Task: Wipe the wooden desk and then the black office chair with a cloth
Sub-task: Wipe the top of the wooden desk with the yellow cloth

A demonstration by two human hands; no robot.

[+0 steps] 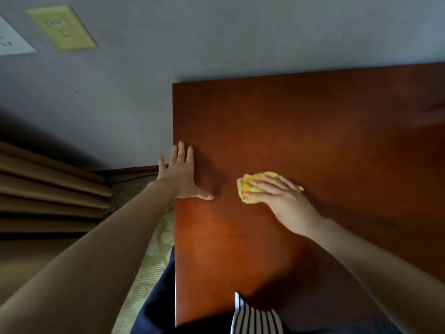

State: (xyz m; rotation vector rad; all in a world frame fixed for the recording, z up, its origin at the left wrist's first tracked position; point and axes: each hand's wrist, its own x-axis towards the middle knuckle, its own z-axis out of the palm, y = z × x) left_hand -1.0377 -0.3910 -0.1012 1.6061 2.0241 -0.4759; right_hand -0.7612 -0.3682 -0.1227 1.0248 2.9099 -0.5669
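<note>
The wooden desk point(301, 131) fills the right half of the view, reddish brown and glossy. A crumpled yellow cloth point(248, 188) lies on it near the left side. My right hand point(281, 196) presses flat on the cloth with straight fingers, covering most of it. My left hand point(181, 175) rests flat on the desk's left edge, fingers spread, thumb out toward the cloth. The black office chair is out of view.
A grey wall point(216, 39) stands behind the desk, with a yellow switch plate point(62, 27) and a white sheet point(12, 37) at the upper left. Brown curtain folds point(48, 189) hang to the left. Patterned carpet point(149, 261) shows beside the desk.
</note>
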